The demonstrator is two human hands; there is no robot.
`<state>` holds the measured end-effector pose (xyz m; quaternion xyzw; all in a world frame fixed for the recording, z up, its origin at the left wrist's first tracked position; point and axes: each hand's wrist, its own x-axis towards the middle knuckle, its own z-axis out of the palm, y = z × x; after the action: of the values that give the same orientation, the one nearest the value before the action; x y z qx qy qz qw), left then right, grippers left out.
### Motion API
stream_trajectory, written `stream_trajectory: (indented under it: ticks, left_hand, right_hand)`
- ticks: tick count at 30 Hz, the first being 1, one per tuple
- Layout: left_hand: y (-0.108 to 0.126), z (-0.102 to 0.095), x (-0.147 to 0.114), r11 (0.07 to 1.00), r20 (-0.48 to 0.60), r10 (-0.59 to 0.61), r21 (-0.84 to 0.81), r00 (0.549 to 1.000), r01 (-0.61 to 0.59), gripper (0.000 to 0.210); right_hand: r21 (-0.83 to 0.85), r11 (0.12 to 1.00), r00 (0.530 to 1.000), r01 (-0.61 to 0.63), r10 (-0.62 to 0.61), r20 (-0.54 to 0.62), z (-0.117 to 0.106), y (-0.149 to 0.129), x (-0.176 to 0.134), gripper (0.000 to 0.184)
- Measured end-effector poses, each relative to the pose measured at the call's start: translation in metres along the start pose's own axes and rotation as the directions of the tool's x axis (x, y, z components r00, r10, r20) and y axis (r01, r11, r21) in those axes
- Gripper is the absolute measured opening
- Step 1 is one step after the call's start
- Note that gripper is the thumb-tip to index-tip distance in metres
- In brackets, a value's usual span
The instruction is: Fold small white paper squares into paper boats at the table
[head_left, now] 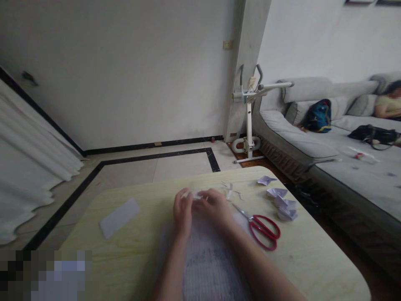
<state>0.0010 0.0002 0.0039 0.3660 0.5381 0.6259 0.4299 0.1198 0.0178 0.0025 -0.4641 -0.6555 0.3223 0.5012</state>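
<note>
My left hand (182, 209) and my right hand (215, 205) meet near the middle of the wooden table. Between their fingertips they pinch a small piece of white paper (196, 195); its exact shape is blurred. Under my forearms lies a large lined sheet with writing (206, 263). Red-handled scissors (263, 230) rest to the right of my right hand, blades pointing toward the far left. Thin paper scraps (230, 191) are scattered just beyond that hand. Several folded paper pieces (285, 205) sit along the right edge. A flat white paper rectangle (119, 218) lies at the left.
The light wooden table (313, 263) has rounded corners. Past its right side stands a grey sofa (291, 138) with a backpack (318, 116), a black bag (374, 134) and a seated person (388, 104). A white exercise machine (249, 117) stands by the wall; a white curtain (31, 163) hangs at left.
</note>
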Motion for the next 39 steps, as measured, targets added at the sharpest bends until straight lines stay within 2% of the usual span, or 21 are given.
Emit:
stream_trajectory:
  ticks: [3, 5, 7, 10, 12, 16, 20, 22, 27, 32, 39]
  left_hand:
    - [-0.007, 0.000, 0.004, 1.000, -0.054, 0.013, -0.013, 0.998, -0.014, 0.053]
    - [-0.010, 0.000, 0.005, 1.000, -0.056, 0.018, -0.013, 0.998, -0.019, 0.051]
    - [-0.011, 0.000, 0.005, 0.999, -0.021, 0.031, 0.025, 0.999, -0.030, 0.042]
    - [-0.008, 0.002, 0.003, 0.993, 0.014, 0.052, 0.109, 0.999, -0.053, 0.032]
    - [-0.004, 0.003, 0.002, 0.994, 0.014, 0.032, 0.103, 0.999, -0.033, 0.038]
    - [0.000, 0.004, 0.000, 1.000, 0.062, -0.027, -0.005, 0.998, 0.027, 0.050]
    - [-0.001, 0.002, 0.000, 0.999, 0.144, 0.008, 0.030, 0.990, -0.013, 0.031]
    - [-0.002, 0.002, -0.001, 0.998, 0.147, 0.016, 0.066, 0.989, -0.026, 0.026]
    - [-0.001, 0.002, 0.000, 0.992, 0.087, 0.070, 0.102, 0.994, -0.079, 0.023]
    - [-0.002, 0.003, 0.001, 0.987, 0.041, 0.093, 0.128, 0.995, -0.097, 0.028]
    - [-0.007, 0.003, 0.001, 0.982, 0.041, 0.106, 0.150, 0.994, -0.111, 0.032]
  right_hand:
    - [0.082, 0.996, 0.996, -0.044, 0.050, -0.069, 0.000, 0.004, 0.000, 0.037]
    - [0.191, 0.977, 0.990, -0.096, 0.113, -0.085, -0.002, 0.006, 0.002, 0.042]
    - [0.245, 0.960, 0.986, -0.138, 0.155, -0.053, -0.005, 0.006, 0.003, 0.039]
    - [0.241, 0.953, 0.983, -0.184, 0.183, 0.028, -0.009, 0.002, 0.004, 0.030]
    - [0.252, 0.943, 0.976, -0.217, 0.208, 0.063, -0.009, 0.000, 0.005, 0.024]
    - [0.309, 0.915, 0.965, -0.260, 0.258, 0.049, -0.009, 0.001, 0.006, 0.017]
    - [0.372, 0.895, 0.968, -0.247, 0.248, 0.046, -0.009, 0.005, 0.006, 0.008]
    - [0.387, 0.886, 0.966, -0.255, 0.248, 0.068, -0.010, 0.004, 0.006, 0.008]
    - [0.349, 0.892, 0.958, -0.286, 0.261, 0.119, -0.012, -0.001, 0.005, 0.023]
    - [0.277, 0.936, 0.976, -0.217, 0.205, 0.074, -0.010, -0.003, 0.005, 0.015]
    - [0.130, 0.982, 0.990, -0.139, 0.134, 0.052, -0.010, -0.010, 0.002, 0.016]
